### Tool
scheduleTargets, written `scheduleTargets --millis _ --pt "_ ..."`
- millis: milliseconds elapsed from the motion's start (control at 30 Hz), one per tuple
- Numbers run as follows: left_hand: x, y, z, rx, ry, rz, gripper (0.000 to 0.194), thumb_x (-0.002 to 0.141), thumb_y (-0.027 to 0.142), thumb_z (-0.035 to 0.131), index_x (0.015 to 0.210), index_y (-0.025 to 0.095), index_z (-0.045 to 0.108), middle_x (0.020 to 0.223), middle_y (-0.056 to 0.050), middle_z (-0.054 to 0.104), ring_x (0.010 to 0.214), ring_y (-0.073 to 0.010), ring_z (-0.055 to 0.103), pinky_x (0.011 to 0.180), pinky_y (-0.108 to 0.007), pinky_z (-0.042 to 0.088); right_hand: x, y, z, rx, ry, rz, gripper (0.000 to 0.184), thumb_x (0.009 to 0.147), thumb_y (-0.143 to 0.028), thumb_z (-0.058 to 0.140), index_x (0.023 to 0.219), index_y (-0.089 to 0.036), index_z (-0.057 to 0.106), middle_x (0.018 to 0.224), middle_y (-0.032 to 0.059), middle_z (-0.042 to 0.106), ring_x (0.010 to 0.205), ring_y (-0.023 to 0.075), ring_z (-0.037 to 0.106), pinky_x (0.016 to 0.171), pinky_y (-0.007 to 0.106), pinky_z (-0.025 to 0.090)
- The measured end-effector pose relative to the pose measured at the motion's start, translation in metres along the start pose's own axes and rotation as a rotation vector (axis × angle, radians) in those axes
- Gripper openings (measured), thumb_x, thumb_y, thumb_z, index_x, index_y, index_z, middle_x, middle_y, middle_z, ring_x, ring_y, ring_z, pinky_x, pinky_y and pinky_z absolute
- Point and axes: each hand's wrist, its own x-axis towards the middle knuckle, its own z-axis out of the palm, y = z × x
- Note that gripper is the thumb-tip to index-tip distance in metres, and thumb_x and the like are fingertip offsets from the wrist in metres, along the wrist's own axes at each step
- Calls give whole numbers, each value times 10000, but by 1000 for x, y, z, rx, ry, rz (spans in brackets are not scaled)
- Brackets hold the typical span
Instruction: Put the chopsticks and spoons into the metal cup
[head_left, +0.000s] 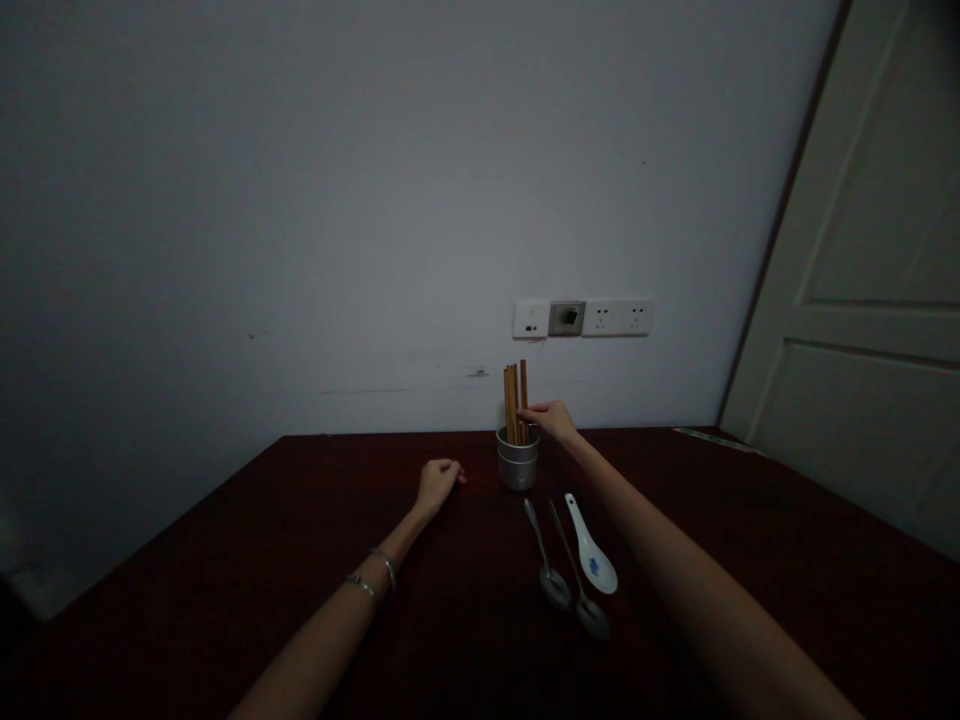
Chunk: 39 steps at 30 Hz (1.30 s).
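Note:
A small metal cup [517,468] stands near the far edge of a dark red table [225,580], with several wooden chopsticks [514,400] upright in it. My right hand [551,418] reaches over the cup's rim, its fingers pinched on a chopstick. My left hand [437,480] rests on the table just left of the cup, fingers curled under, holding nothing I can see. Two bracelets circle the left wrist. In front of the cup lie two metal spoons [551,575] and a white ceramic spoon [592,560] with a blue mark.
A white wall rises right behind the table, with a row of sockets [583,318] above the cup. A pale door [877,330] stands at the right. A thin strip [712,438] lies at the table's far right edge.

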Motion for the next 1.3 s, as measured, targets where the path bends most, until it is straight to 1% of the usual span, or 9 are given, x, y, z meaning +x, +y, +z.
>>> scheduleTargets --millis 167,400,667,867,1033,1300 --pt "0 0 0 6 4 0 286 703 300 411 592 152 629 587 -44 665 635 -181 626 671 -269 443 -5 -1 1 17 -23 6 267 627 -348 704 739 -107 730 682 73 710 599 152 635 502 200 440" --pt "-1 1 0 1 7 16 320 730 327 404 579 154 626 571 -41 660 632 -180 629 695 -274 445 -12 -4 1 28 -15 18 264 619 -342 707 730 -103 728 695 71 712 631 157 636 520 202 427" --pt "0 0 0 29 6 32 350 741 351 396 561 156 624 579 -51 662 641 -186 629 698 -282 443 -15 -9 3 59 -15 49 178 639 -292 702 697 -125 722 692 56 714 655 161 647 547 203 456" --pt "-1 2 0 29 10 18 328 725 327 396 562 160 626 577 -45 662 653 -185 630 710 -283 444 -16 -11 4 93 -28 69 136 648 -264 700 654 -129 706 683 54 712 649 154 648 552 199 468" --pt "-2 3 0 21 -5 1 315 712 306 392 570 156 630 582 -47 663 656 -184 630 719 -284 446 -16 -11 4 112 -40 78 123 659 -241 692 669 -118 702 697 63 713 642 144 645 574 200 474" --pt "-2 4 0 26 -4 -5 294 702 290 400 574 156 628 581 -46 662 660 -187 632 707 -280 448 -16 -8 6 128 -87 85 115 634 -225 702 667 -115 702 677 61 709 642 150 646 579 213 488"
